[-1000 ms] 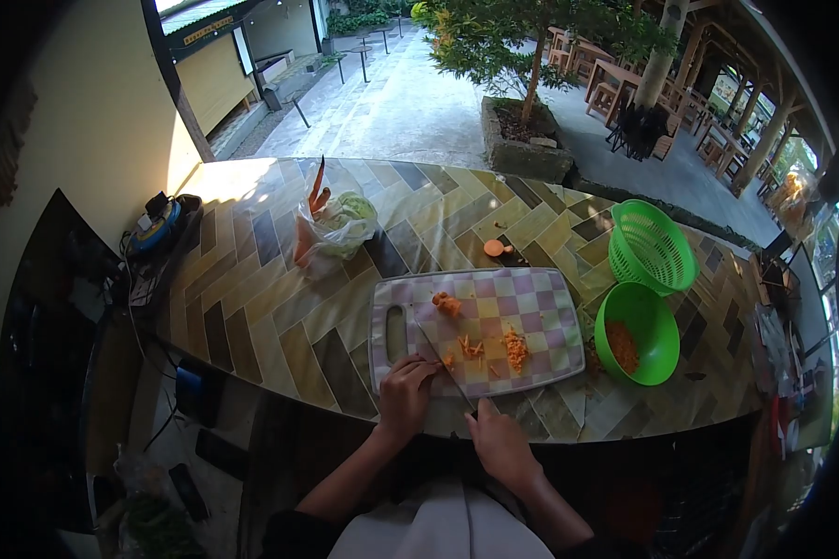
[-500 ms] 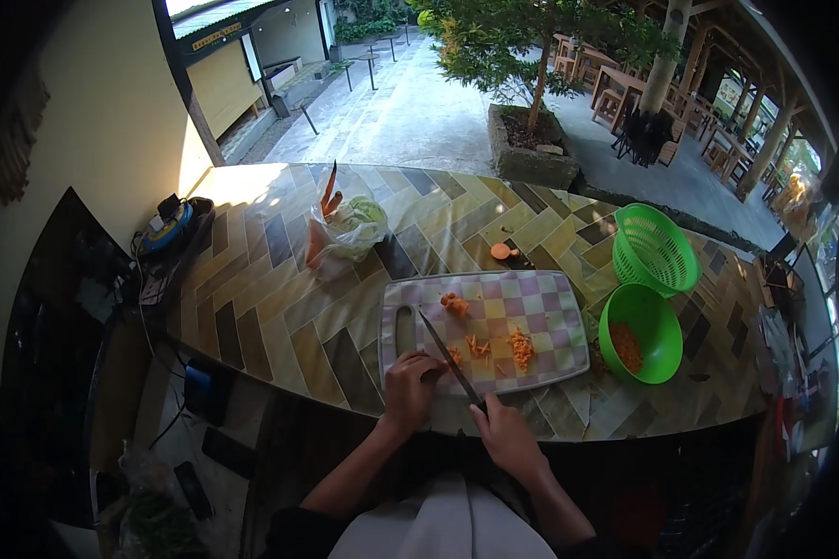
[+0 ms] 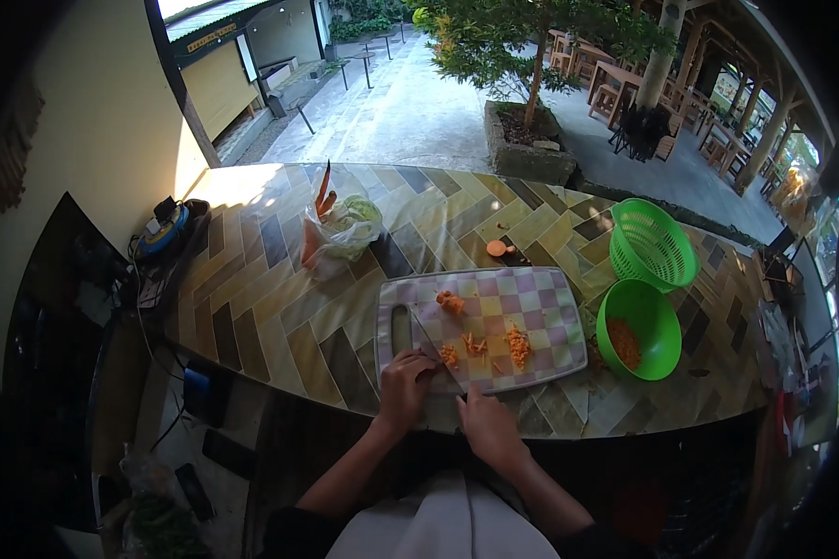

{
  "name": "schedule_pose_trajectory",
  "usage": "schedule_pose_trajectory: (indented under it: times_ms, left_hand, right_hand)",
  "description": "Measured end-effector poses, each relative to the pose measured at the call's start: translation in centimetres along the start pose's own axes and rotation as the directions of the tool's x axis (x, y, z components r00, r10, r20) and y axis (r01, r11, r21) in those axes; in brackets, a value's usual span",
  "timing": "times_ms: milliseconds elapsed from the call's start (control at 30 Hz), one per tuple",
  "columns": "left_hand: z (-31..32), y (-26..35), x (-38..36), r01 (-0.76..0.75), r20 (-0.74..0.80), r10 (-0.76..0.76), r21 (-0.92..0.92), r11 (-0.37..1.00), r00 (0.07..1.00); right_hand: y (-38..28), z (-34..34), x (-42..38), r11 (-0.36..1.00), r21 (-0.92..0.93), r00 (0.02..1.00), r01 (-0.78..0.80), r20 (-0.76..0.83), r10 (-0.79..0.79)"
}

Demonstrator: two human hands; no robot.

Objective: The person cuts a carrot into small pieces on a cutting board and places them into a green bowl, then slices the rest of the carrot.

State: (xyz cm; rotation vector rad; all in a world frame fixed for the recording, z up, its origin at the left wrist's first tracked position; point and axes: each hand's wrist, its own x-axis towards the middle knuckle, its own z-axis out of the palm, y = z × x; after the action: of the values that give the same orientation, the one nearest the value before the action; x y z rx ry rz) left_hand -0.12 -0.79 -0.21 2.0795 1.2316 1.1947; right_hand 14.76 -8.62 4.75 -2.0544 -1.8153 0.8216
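Observation:
My right hand is closed round the handle of a knife, whose blade slants up and left over the checkered cutting board. My left hand lies at the board's lower left edge beside the blade, fingers curled together; what they hold, if anything, is hidden. On the board are a small heap of chopped carrot, a few carrot strips, a little chopped pile near the blade and a larger orange piece.
A green bowl with orange bits stands right of the board, a green colander behind it. A plastic bag with vegetables lies back left. Carrot pieces sit behind the board. Phones lie lower left.
The knife has turned and now shows a thinner, lighter blade, and my right hand has shifted slightly left. The small chopped pile near the blade is more exposed.

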Motion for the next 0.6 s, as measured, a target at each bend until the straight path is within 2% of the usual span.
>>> schedule_pose_trajectory:
  times_ms: [133,200,233,533,600]
  left_hand:
    - [-0.3,0.4,-0.2,-0.048,0.009,0.048,-0.005,0.999,0.999]
    - [-0.6,1.1,0.0,0.038,0.021,-0.038,-0.021,0.999,0.999]
    - [-0.8,1.3,-0.1,0.086,0.028,-0.085,-0.029,0.996,0.996]
    - [-0.3,0.7,-0.2,0.171,-0.005,-0.172,-0.033,0.985,0.985]
    - [-0.1,0.3,-0.3,0.148,-0.017,-0.148,0.006,0.989,0.989]
  right_hand:
    - [1.8,-0.2,1.1,0.984,0.145,0.994,0.108,-0.036,-0.103]
    - [2.0,-0.8,0.6,0.963,0.241,0.993,0.118,-0.032,-0.114]
    - [2.1,-0.7,0.3,0.963,0.238,0.992,0.122,-0.030,-0.119]
    - [1.9,0.4,-0.9,0.984,0.160,0.996,0.083,-0.027,-0.080]
    - [1.7,0.5,-0.9,0.989,0.140,0.998,0.056,0.002,-0.057]
